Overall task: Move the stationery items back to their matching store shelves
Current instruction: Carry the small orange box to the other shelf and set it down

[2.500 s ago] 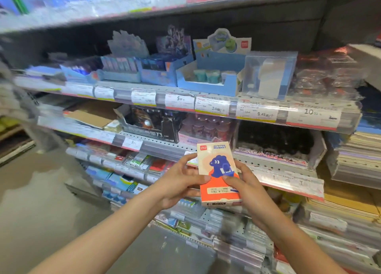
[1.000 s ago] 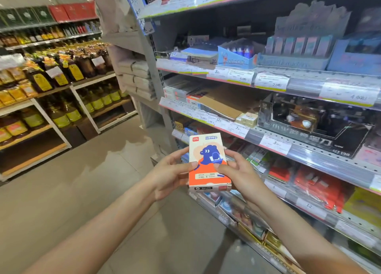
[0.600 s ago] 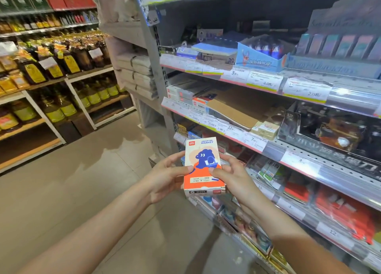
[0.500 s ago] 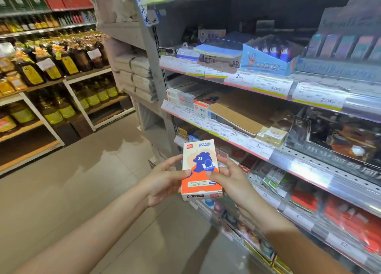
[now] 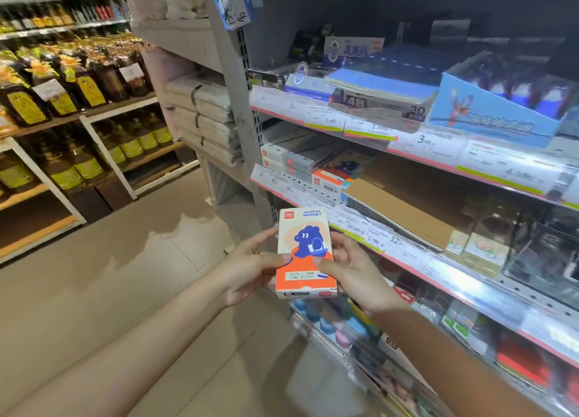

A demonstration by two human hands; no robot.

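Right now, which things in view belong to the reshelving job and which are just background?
Part of the job:
- orange and cream box, held upright by left hand and right hand
- matching orange boxes on the stationery shelf, a likely home

Just there:
- oil bottles across the aisle
- wrapped bundles
- blue display box
- notebook stack

Both bare forearms reach forward and meet. The left hand (image 5: 250,267) and right hand (image 5: 352,271) grip a box (image 5: 305,253) between them, thumbs pressing its front.
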